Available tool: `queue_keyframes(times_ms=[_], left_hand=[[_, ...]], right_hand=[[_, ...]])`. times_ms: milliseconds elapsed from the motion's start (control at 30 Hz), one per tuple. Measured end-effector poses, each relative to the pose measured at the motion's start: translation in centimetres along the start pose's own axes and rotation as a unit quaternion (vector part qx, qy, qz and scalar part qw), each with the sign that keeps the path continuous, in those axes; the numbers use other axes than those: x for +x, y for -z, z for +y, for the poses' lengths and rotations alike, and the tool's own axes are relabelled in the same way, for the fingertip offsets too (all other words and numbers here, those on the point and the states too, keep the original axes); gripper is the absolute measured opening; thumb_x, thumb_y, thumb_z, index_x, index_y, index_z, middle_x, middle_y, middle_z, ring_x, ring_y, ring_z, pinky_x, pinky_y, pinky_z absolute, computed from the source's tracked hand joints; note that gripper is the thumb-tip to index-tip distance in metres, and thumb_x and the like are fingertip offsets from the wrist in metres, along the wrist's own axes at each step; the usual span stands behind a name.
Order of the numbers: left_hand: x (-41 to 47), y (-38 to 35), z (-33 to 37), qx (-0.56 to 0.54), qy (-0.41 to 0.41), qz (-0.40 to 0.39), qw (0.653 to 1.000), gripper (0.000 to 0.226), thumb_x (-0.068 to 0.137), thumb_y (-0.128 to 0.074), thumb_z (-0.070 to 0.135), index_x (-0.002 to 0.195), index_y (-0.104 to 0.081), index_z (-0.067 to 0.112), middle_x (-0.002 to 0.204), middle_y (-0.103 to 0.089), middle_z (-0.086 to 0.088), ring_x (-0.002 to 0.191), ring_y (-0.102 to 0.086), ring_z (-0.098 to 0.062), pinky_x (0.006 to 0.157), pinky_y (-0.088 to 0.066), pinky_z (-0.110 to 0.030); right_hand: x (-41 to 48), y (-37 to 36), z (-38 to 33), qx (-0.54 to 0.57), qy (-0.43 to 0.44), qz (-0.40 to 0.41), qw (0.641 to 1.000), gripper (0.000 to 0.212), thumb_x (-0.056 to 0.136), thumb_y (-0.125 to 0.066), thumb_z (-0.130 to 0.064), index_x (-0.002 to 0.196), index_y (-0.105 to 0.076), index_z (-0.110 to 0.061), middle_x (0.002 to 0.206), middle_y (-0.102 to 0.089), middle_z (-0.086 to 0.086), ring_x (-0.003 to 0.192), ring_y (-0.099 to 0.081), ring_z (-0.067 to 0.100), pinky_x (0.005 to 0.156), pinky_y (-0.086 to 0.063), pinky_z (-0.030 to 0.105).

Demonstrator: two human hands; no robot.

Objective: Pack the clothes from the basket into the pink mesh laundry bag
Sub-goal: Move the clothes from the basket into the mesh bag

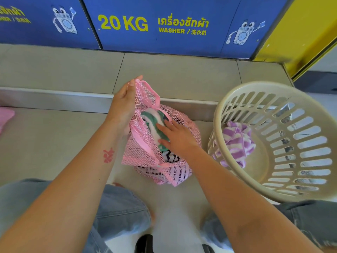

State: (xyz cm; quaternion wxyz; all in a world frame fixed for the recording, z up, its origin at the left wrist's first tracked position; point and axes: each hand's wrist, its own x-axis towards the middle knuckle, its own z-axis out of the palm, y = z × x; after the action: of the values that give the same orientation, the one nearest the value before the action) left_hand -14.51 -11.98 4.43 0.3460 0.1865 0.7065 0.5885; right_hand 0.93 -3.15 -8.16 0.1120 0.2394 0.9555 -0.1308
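A pink mesh laundry bag sits on the tiled floor in front of me. My left hand grips its upper rim and holds the mouth up and apart. My right hand lies with fingers spread, pressing a green and white garment down inside the bag's mouth. A black and white zigzag cloth shows lower in the bag. To the right a cream plastic basket leans toward me, with a purple and white striped garment inside it.
A metal-edged step runs across behind the bag. Blue washer panels rise beyond it, and a yellow panel stands at the right. A pink item lies at the left edge. My knees in jeans are below.
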Motion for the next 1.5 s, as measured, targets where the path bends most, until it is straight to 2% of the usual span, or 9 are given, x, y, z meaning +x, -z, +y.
queue_keyframes(times_ms=[100, 233, 433, 700, 933, 1067, 1200, 1300, 1500], left_hand=[[0.0, -0.8, -0.1, 0.003, -0.001, 0.003, 1.000, 0.031, 0.105, -0.037, 0.049, 0.111, -0.067, 0.056, 0.138, -0.063, 0.005, 0.122, -0.064, -0.017, 0.104, -0.053, -0.045], [-0.7, -2.2, -0.2, -0.004, -0.008, 0.007, 1.000, 0.030, 0.105, -0.038, 0.050, 0.106, -0.067, 0.059, 0.141, -0.061, 0.004, 0.126, -0.061, -0.019, 0.107, -0.051, -0.046], [-1.0, -4.3, -0.8, 0.015, -0.035, 0.070, 0.997, 0.033, 0.101, -0.037, 0.051, 0.116, -0.066, 0.054, 0.139, -0.062, 0.008, 0.128, -0.059, -0.015, 0.111, -0.047, -0.044], [-0.2, -8.1, -1.8, 0.004, -0.051, 0.119, 0.992, 0.040, 0.110, -0.030, 0.036, 0.142, -0.054, 0.033, 0.140, -0.054, 0.011, 0.129, -0.050, -0.006, 0.108, -0.040, -0.021], [2.6, -11.1, -4.5, 0.030, -0.073, 0.156, 0.985, 0.041, 0.109, -0.029, 0.040, 0.141, -0.054, 0.035, 0.145, -0.055, 0.009, 0.134, -0.051, -0.008, 0.114, -0.043, -0.031], [4.1, -12.5, -5.3, 0.036, -0.066, 0.174, 0.982, 0.041, 0.110, -0.029, 0.036, 0.142, -0.054, 0.032, 0.142, -0.055, 0.010, 0.128, -0.052, -0.003, 0.092, -0.045, -0.006], [5.1, -13.6, -6.0, 0.046, -0.060, 0.178, 0.981, 0.039, 0.111, -0.029, 0.034, 0.142, -0.053, 0.030, 0.136, -0.056, 0.011, 0.114, -0.055, 0.005, 0.079, -0.044, 0.000], [5.6, -14.1, -6.5, 0.048, -0.059, 0.181, 0.981, 0.039, 0.111, -0.029, 0.035, 0.139, -0.055, 0.032, 0.138, -0.056, 0.012, 0.123, -0.054, 0.001, 0.087, -0.045, -0.003], [5.7, -14.4, -6.3, 0.039, -0.043, 0.175, 0.983, 0.039, 0.110, -0.030, 0.038, 0.139, -0.056, 0.034, 0.141, -0.058, 0.011, 0.128, -0.054, -0.002, 0.098, -0.047, -0.012]], right_hand=[[-1.2, 2.0, 0.6, 0.041, 0.020, 0.159, 0.986, 0.060, 0.096, -0.040, -0.057, 0.149, -0.036, -0.030, 0.153, -0.042, 0.002, 0.141, -0.037, 0.027, 0.114, -0.034, 0.050], [-3.2, 4.9, 2.7, 0.038, -0.028, 0.242, 0.969, 0.062, 0.095, -0.038, -0.062, 0.150, -0.032, -0.034, 0.159, -0.031, -0.002, 0.147, -0.027, 0.022, 0.117, -0.023, 0.044], [-7.1, 6.4, 8.9, 0.120, -0.233, 0.315, 0.912, 0.059, 0.097, -0.041, -0.054, 0.150, -0.034, -0.030, 0.160, -0.028, -0.003, 0.148, -0.023, 0.023, 0.119, -0.019, 0.044], [-9.7, -1.0, 17.6, 0.148, -0.410, -0.029, 0.899, 0.107, 0.079, -0.064, -0.066, 0.152, 0.009, -0.041, 0.164, 0.017, -0.003, 0.150, 0.002, 0.036, 0.114, -0.013, 0.062], [-6.7, -5.6, 20.6, 0.026, -0.375, -0.133, 0.917, 0.129, 0.068, -0.066, -0.075, 0.151, 0.023, -0.031, 0.160, 0.028, 0.006, 0.148, 0.013, 0.043, 0.107, -0.018, 0.074], [-5.2, -7.5, 23.3, -0.031, -0.341, -0.183, 0.922, 0.138, 0.059, -0.068, -0.080, 0.147, 0.030, -0.036, 0.157, 0.035, 0.006, 0.146, 0.019, 0.045, 0.101, -0.020, 0.079], [-4.9, -9.1, 25.6, 0.026, -0.363, -0.209, 0.908, 0.142, 0.054, -0.072, -0.078, 0.141, 0.035, -0.043, 0.154, 0.040, 0.000, 0.145, 0.023, 0.045, 0.097, -0.028, 0.077], [-5.2, -10.6, 26.8, 0.051, -0.356, -0.199, 0.911, 0.134, 0.055, -0.075, -0.071, 0.146, 0.022, -0.048, 0.159, 0.029, -0.002, 0.147, 0.008, 0.047, 0.097, -0.037, 0.068], [-4.3, -10.9, 27.3, 0.100, -0.385, -0.153, 0.905, 0.081, 0.078, -0.065, -0.046, 0.147, -0.021, -0.043, 0.146, -0.033, 0.009, 0.133, -0.032, 0.042, 0.100, -0.043, 0.045]])
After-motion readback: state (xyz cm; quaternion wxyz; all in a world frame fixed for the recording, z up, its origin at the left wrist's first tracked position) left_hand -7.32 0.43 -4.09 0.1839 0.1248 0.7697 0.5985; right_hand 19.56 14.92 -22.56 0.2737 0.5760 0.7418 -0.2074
